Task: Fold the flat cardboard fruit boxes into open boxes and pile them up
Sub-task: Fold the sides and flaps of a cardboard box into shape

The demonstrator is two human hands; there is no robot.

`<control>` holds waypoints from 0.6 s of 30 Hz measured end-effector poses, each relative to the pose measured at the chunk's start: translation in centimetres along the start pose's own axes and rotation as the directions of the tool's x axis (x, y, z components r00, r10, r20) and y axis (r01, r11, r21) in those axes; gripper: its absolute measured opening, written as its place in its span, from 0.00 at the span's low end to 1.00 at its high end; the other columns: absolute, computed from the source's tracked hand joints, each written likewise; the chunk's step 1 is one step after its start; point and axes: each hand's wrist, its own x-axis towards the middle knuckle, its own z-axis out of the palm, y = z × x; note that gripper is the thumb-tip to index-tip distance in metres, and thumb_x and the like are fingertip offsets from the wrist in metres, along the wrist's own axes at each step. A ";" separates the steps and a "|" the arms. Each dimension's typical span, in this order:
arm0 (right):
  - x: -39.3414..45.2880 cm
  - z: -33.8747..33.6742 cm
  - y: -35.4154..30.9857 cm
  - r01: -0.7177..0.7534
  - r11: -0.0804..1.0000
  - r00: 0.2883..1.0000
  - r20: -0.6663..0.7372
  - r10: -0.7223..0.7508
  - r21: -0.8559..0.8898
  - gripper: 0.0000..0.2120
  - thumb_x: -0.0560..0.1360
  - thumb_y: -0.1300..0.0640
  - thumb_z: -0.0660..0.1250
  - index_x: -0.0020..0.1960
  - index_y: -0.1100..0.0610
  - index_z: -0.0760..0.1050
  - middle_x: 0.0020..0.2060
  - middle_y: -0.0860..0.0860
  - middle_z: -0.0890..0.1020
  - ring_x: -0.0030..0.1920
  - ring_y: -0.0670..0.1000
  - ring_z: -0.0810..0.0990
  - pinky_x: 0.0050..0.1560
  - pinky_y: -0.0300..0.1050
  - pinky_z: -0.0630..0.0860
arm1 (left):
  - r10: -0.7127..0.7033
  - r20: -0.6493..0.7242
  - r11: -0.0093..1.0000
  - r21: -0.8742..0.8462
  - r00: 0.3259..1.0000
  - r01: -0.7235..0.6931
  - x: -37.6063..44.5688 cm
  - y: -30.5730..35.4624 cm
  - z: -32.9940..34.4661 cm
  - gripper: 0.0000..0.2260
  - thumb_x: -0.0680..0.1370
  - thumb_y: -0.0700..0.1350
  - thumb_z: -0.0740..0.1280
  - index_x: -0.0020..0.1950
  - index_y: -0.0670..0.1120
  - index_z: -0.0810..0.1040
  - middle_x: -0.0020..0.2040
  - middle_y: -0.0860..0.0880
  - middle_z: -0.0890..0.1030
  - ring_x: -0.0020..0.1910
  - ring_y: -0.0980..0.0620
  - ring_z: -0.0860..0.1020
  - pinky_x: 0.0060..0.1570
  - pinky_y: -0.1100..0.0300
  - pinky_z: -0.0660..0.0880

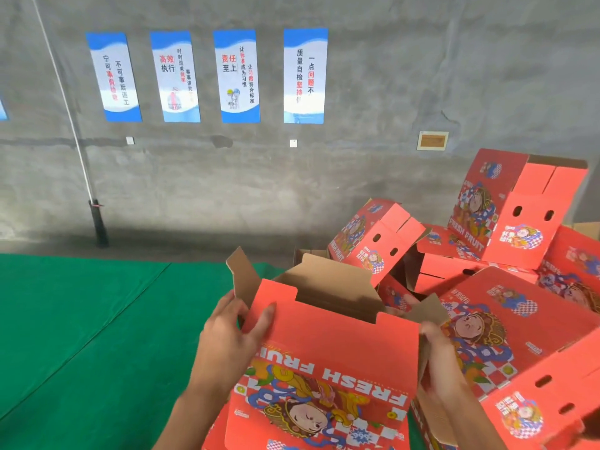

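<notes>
- Near the bottom centre, the left hand [229,336] grips the left end of the half-opened box [328,362]: its thumb lies on the red printed panel and its fingers curl round the edge beside a raised brown end flap [242,274].
- At the box's right end, the right hand [438,352] holds the side edge, thumb on the near side; its fingers are hidden behind the cardboard.
- This box is red outside and plain brown inside, with "FRESH FRUIT" and a cartoon face printed upside down on the panel facing the camera. Its top is open, showing the brown far wall, and notched flaps stand up along the rim.
- It is held above more red cardboard at the bottom edge, over the green mat [81,319].
- Just right of it lies a pile of folded boxes [506,254], tumbled at different angles, several showing paired oval handle holes. One stands tilted on top at the far right; another leans at the pile's left edge, just beyond the held box.
- Far behind, a grey concrete wall [389,92] carries four blue-and-white posters [237,76] with Chinese text.
- At far left a black post [97,222] stands by the mat's edge.
</notes>
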 end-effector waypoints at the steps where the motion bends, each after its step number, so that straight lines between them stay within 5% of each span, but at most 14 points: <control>1: -0.6 -1.3 0.0 -0.017 1.000 0.999 -0.032 0.017 -0.012 0.21 0.75 0.49 0.62 0.57 0.65 0.78 0.41 0.60 0.81 0.38 0.59 0.80 0.39 0.48 0.76 | -0.016 0.012 0.999 0.036 1.000 0.016 -0.1 0.3 0.2 0.20 0.74 0.69 0.66 0.47 0.53 0.77 0.56 0.56 0.81 0.54 0.53 0.80 0.51 0.52 0.77; 2: -0.5 -1.5 0.1 0.017 1.000 1.000 0.026 -0.016 -0.012 0.24 0.75 0.46 0.63 0.61 0.63 0.79 0.46 0.58 0.85 0.43 0.60 0.84 0.43 0.50 0.80 | -0.034 0.044 0.996 0.080 0.998 0.031 -0.2 0.7 0.3 0.22 0.75 0.67 0.67 0.62 0.55 0.76 0.63 0.55 0.80 0.59 0.51 0.80 0.56 0.51 0.77; 4: -0.5 -0.9 0.2 -0.012 1.000 0.994 0.107 0.009 0.027 0.30 0.77 0.34 0.63 0.69 0.55 0.79 0.61 0.58 0.84 0.60 0.62 0.83 0.60 0.58 0.81 | -0.089 0.097 0.980 0.188 0.991 0.069 -0.5 0.8 0.7 0.36 0.78 0.61 0.67 0.81 0.56 0.55 0.77 0.53 0.68 0.68 0.46 0.76 0.64 0.47 0.74; 7: -0.7 -0.8 0.6 0.112 0.994 0.990 0.090 -0.111 -0.011 0.33 0.76 0.28 0.64 0.75 0.45 0.72 0.71 0.52 0.78 0.71 0.58 0.76 0.72 0.64 0.70 | -0.135 0.080 0.965 0.235 0.988 0.113 -0.1 1.1 0.8 0.41 0.80 0.54 0.66 0.83 0.57 0.42 0.83 0.55 0.55 0.67 0.43 0.76 0.59 0.48 0.76; 9: -1.3 0.0 0.7 0.245 0.954 0.969 0.057 -0.239 -0.171 0.31 0.75 0.30 0.68 0.74 0.42 0.72 0.71 0.47 0.77 0.73 0.53 0.74 0.73 0.65 0.69 | -0.005 0.086 0.990 0.141 0.996 -0.007 0.0 1.4 0.8 0.40 0.80 0.44 0.66 0.84 0.57 0.45 0.83 0.58 0.52 0.72 0.48 0.72 0.60 0.53 0.74; 12: -1.2 0.6 1.1 0.304 0.919 0.951 0.132 -0.278 -0.252 0.34 0.71 0.40 0.78 0.73 0.44 0.73 0.71 0.43 0.77 0.73 0.47 0.74 0.68 0.51 0.76 | 0.217 0.143 0.971 0.074 0.966 -0.229 -0.2 1.7 0.9 0.43 0.76 0.32 0.64 0.82 0.63 0.52 0.74 0.63 0.68 0.70 0.61 0.70 0.63 0.56 0.73; 14: -1.3 0.7 1.1 0.352 0.890 0.933 0.181 -0.310 -0.290 0.34 0.69 0.47 0.81 0.73 0.43 0.73 0.71 0.42 0.77 0.73 0.45 0.73 0.68 0.48 0.76 | 0.248 0.174 0.954 0.130 0.953 -0.271 -0.2 1.5 0.9 0.41 0.76 0.33 0.64 0.80 0.66 0.57 0.63 0.66 0.76 0.60 0.59 0.75 0.59 0.56 0.74; 18: -0.2 -0.1 0.7 0.531 0.703 0.842 0.390 -0.373 -0.474 0.25 0.76 0.55 0.76 0.71 0.48 0.77 0.76 0.47 0.71 0.78 0.49 0.66 0.74 0.55 0.66 | 0.357 0.338 0.880 0.190 0.871 -0.435 0.7 0.3 0.4 0.20 0.78 0.40 0.63 0.62 0.61 0.81 0.60 0.66 0.78 0.61 0.61 0.75 0.67 0.59 0.68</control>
